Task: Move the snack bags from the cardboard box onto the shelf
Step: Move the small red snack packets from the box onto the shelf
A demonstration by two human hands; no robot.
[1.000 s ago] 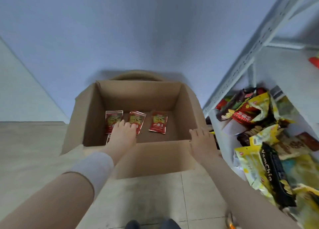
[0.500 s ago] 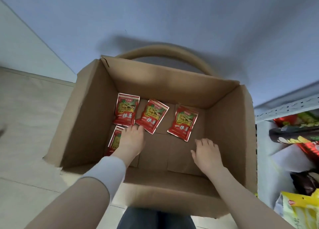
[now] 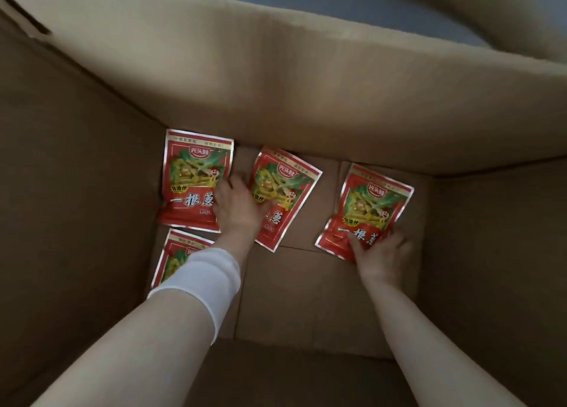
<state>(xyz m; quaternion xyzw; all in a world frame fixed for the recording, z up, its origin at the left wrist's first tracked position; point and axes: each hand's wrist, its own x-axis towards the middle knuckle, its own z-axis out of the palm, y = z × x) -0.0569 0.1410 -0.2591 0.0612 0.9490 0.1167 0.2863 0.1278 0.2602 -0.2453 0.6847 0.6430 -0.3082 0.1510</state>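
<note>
Several red snack bags lie flat on the floor of the cardboard box. My left hand rests across the gap between the far-left bag and the middle bag, fingers laid on both. My right hand pinches the near edge of the right bag, thumb on its face. A fourth bag lies near left, partly hidden under my left forearm and its white sleeve. The shelf is out of view.
The box walls rise close on every side and fill the view. A strip of blue-grey wall shows above the far flap. Bare cardboard floor lies between my forearms.
My head has dropped closer into the box, and the shelf has left the view. Both hands reached forward: the left onto the two far bags, the right onto the right bag's edge.
</note>
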